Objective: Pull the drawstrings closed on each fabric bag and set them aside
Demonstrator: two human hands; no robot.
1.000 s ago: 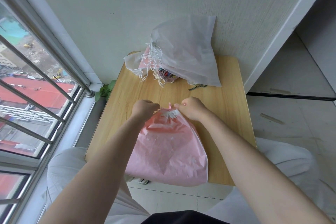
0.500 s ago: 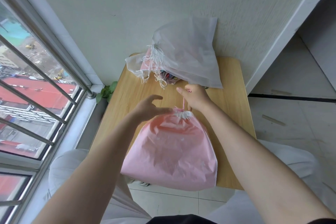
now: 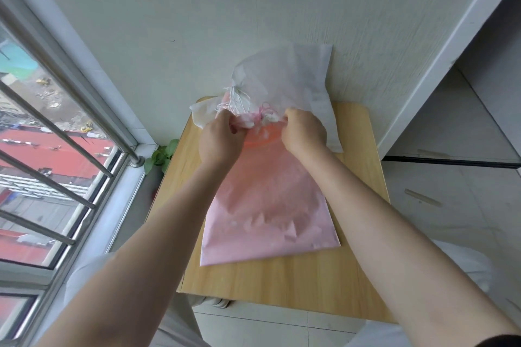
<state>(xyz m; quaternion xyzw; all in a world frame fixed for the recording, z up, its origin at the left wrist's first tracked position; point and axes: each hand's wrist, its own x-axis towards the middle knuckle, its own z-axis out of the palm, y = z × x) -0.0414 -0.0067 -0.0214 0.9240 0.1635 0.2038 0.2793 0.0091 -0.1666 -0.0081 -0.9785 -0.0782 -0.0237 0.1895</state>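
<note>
- Pink bag (image 3: 267, 200) flat on wooden table (image 3: 282, 284), bottom edge toward the person, gathered mouth at the far end.
- Left hand (image 3: 221, 139) fisted on the left side of the bunched mouth.
- Right hand (image 3: 303, 132) fisted on the right side, same grip.
- Pink drawstring (image 3: 263, 110) loops up between the fists.
- White bag (image 3: 284, 82) leans on wall behind, white strings (image 3: 235, 101) dangling; pink bag's mouth touches it.
- Barred window (image 3: 56, 135) at left.
</note>
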